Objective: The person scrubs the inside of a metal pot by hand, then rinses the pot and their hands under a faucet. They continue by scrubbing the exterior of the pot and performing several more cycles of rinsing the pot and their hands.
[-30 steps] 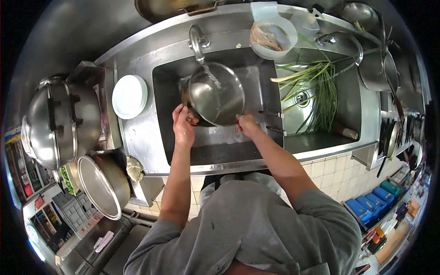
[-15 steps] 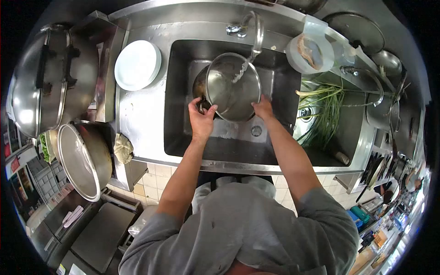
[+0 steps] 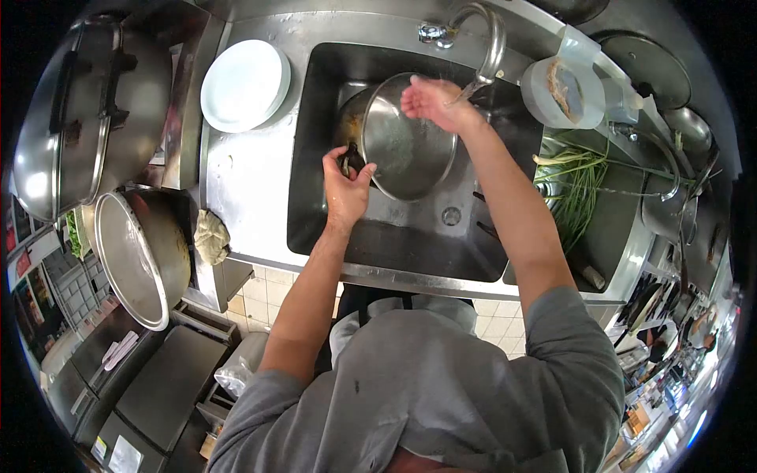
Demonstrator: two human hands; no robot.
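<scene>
A round metal pot (image 3: pixel 406 154) sits tilted in the sink basin (image 3: pixel 394 248), its wide mouth facing up and brownish stains on its left outer side. My left hand (image 3: pixel 347 189) grips the pot's dark handle at the lower left, thumb toward the rim. Over the upper part of the mouth, my right hand (image 3: pixel 438 104) reaches with stretched fingers and holds nothing. The curved tap (image 3: pixel 493 47) comes down right beside the right wrist, with water around the fingers. Below the right hand, the pot's inside looks wet.
White plates (image 3: pixel 244 87) are stacked left of the basin. To the right, long green onions (image 3: pixel 583 189) lie in a second basin, below a clear plastic container (image 3: pixel 564 93). A crumpled cloth (image 3: pixel 211 236) sits on the left counter edge, near a big pot (image 3: pixel 130 260).
My right hand has let go of the pot's right rim and moved up to the tap. My left hand stays on the handle. The whole view has shifted slightly.
</scene>
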